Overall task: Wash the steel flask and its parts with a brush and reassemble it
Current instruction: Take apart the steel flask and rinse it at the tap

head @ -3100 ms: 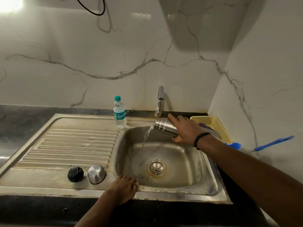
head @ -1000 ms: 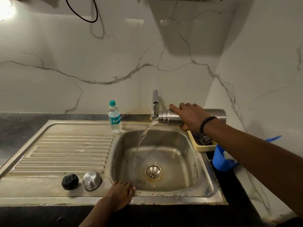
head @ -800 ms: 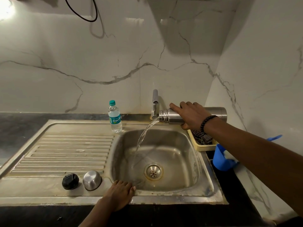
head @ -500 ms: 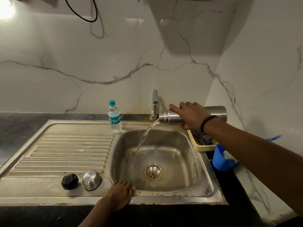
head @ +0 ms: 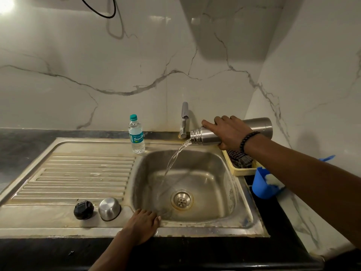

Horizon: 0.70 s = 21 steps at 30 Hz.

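So nearest to the camera, the left hand (head: pixel 143 224) lies flat on the front rim of the sink (head: pixel 195 233), fingers straight and holding nothing; my guess is it's just bracing the body while the other arm reaches. Just left of it on the draining board sit the flask's parts: the steel cup (head: pixel 109 208) turned upside down, probably so it drains, and the black stopper (head: pixel 83 209) right beside it.

Further back, the right hand (head: pixel 228 134) is wrapped around the steel flask (head: pixel 205 135), which is held nearly level over the back right corner of the basin, mouth pointing left next to the tap (head: pixel 184 120). Water (head: pixel 173 161) pours out of the mouth and lands near the drain (head: pixel 181 200), so this looks like emptying it out before any scrubbing.

Behind that there's a plastic water bottle (head: pixel 136 134) standing at the back edge, a yellow basket (head: pixel 244 169) under the wrist, and a blue mug (head: pixel 262 184) on the counter.

Compared with half a second ago, basically nothing has moved: same tilt, same grip, the stream still going. About three seconds back the flask sat lower, over the basin.
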### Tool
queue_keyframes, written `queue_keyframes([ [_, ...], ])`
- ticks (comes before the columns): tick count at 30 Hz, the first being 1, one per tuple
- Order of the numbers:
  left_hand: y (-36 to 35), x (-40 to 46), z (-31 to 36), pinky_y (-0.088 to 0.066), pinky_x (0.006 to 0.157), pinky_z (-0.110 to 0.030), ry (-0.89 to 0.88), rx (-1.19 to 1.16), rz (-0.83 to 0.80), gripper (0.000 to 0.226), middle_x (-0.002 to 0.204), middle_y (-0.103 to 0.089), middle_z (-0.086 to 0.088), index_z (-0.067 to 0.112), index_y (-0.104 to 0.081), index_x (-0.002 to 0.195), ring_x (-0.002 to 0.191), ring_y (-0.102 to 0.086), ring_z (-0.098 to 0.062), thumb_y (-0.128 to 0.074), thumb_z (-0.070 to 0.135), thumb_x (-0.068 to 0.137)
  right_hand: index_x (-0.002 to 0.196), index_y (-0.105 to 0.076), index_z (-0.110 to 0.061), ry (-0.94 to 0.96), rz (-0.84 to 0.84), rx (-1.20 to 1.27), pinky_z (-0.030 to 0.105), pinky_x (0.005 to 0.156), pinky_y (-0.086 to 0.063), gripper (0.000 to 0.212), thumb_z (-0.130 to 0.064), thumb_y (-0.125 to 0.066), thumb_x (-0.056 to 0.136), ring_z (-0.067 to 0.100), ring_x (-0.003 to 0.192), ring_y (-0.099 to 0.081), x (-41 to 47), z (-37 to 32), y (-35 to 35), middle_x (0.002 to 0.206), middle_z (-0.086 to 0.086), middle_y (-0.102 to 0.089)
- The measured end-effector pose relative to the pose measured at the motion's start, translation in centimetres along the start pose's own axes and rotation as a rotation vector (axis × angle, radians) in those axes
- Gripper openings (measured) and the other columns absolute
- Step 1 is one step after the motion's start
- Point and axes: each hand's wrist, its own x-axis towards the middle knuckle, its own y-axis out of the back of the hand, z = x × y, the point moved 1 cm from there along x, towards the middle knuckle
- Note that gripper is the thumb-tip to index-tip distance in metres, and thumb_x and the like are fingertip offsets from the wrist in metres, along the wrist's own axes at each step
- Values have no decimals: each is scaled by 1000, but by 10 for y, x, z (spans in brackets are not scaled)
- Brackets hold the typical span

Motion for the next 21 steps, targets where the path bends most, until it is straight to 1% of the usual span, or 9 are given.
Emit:
queue_keyframes([
  [2,-1,0,-1,-31,103,-33,-11,5,25,61,121,-62,-2,23,-57,113,116,-53,-21,-6,53,99,141,-24,-25,6,3,-23,36,80,-50,89,-31,-81,72,24,94,-56,0,0,1,111,9,-56],
  [4,-2,1,-2,-31,102,-33,-34,-11,66,86,121,-63,-1,23,-57,112,116,-54,-21,13,59,78,140,-25,-26,12,3,-50,36,79,-48,88,-29,-81,71,24,94,-56,0,1,3,110,9,-56],
  [5,-1,0,-2,-31,103,-33,-38,-19,76,91,121,-63,-1,23,-57,113,117,-54,-21,17,59,72,140,-25,-26,16,1,-63,36,80,-48,88,-29,-81,71,25,94,-56,1,1,4,110,9,-56],
  [7,-1,0,-2,-31,103,-33,-35,-19,81,94,122,-63,-1,23,-57,113,118,-53,-21,18,58,69,139,-25,-27,29,-12,-84,37,81,-49,89,-28,-82,71,25,96,-56,3,1,7,112,9,-56],
  [9,0,-1,0,-31,103,-33,-28,-4,57,88,124,-62,-1,23,-57,115,118,-53,-21,13,59,78,139,-24,-28,46,-25,-114,37,82,-51,89,-27,-82,71,25,96,-56,5,0,9,113,10,-56],
  [11,1,-1,1,-31,104,-34,-2,1,28,62,124,-62,-3,21,-58,116,119,-53,-22,-6,51,99,138,-24,-27,64,-31,-147,38,82,-51,88,-25,-82,71,25,96,-56,7,0,13,113,10,-56],
  [13,1,0,1,-30,104,-33,11,-9,13,43,124,-62,-3,21,-58,115,119,-53,-22,-20,41,107,136,-25,-27,76,-40,-160,39,84,-50,86,-23,-81,72,26,97,-56,8,-1,17,113,10,-55],
  [17,0,-1,1,-30,104,-32,20,-9,22,41,122,-63,-2,22,-58,114,117,-53,-19,-22,39,107,135,-27,-28,102,-64,-193,38,83,-49,82,-22,-80,74,26,96,-56,12,-4,26,115,9,-54],
  [21,-2,-2,0,-31,104,-31,20,-27,43,39,121,-63,1,25,-58,111,116,-53,-17,-22,41,107,138,-30,-31,137,-145,-242,37,83,-49,85,-25,-83,71,25,98,-56,16,-12,33,117,8,-55],
])
